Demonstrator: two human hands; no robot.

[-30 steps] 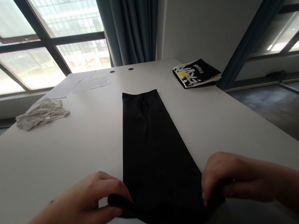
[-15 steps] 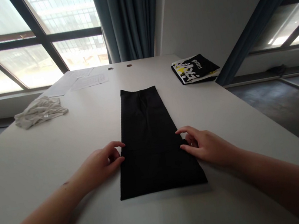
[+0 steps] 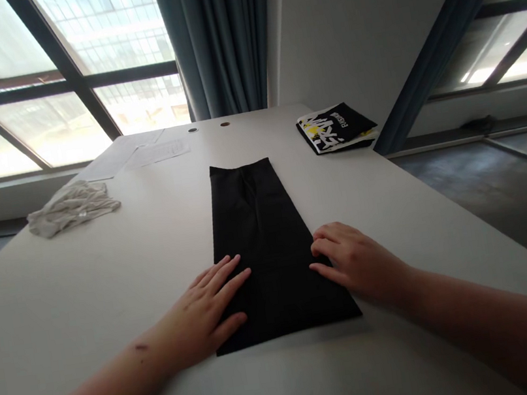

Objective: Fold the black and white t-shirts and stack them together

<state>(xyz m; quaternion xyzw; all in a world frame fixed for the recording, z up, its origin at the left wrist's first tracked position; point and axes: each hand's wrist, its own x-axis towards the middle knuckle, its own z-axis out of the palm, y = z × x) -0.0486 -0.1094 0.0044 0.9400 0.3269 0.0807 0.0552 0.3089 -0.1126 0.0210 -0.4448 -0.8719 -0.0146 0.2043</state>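
Observation:
A black folded cloth [image 3: 262, 224] lies lengthwise on the white table [image 3: 151, 240], narrower at its far end and wider toward me. My left hand [image 3: 201, 312] rests flat on its lower left part, fingers spread over the fabric. At the right edge of the cloth is my right hand [image 3: 351, 257], its fingers curled and thumb tip on the fabric, with a gap between thumb and fingers. Nothing shows between them.
At the far left of the table sits a crumpled beige cloth [image 3: 71, 207], with printed papers [image 3: 158, 152] behind it. A black, white and yellow printed bag [image 3: 337, 127] lies at the far right. Two round holes are near the back edge.
My left hand has moved from the cloth's left edge onto its surface and spread flat. The fingers of my right hand have curled in a little at the right edge. The view has shifted slightly.

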